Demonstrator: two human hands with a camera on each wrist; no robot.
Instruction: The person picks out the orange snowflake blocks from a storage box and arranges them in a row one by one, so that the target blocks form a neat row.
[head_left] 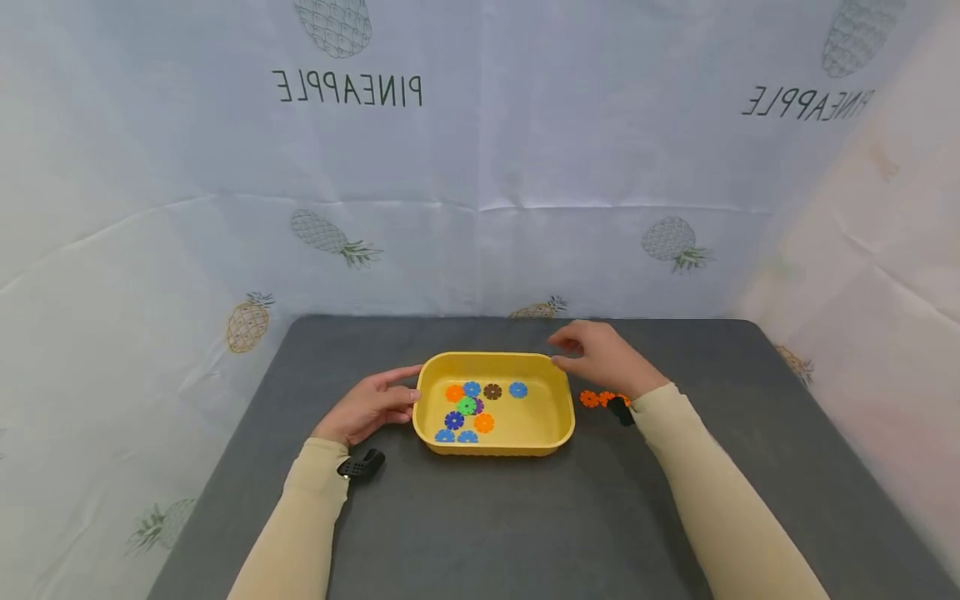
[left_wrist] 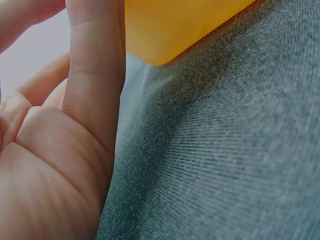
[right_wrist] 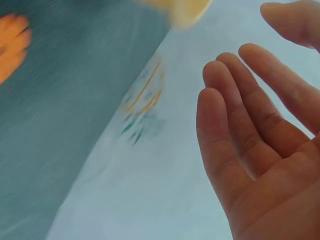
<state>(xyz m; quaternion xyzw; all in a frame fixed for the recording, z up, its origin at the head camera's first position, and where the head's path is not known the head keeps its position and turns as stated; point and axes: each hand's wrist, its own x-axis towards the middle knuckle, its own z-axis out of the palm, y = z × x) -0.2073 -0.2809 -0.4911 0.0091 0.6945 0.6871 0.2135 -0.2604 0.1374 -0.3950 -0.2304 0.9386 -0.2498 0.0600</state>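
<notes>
left grip [head_left: 369, 407], relaxed, touches yellow tray [head_left: 528, 421], long axis sideways; right grip [head_left: 602, 357] released

Blurred in the right wrist view, an orange flower-shaped disc [right_wrist: 14, 47] and the yellow rectangular plastic tray [right_wrist: 191, 11] are cut off by edges.

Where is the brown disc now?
In the head view, the brown disc lies in the yellow tray, toward its far side, between one blue disc on its left and another right.
</notes>
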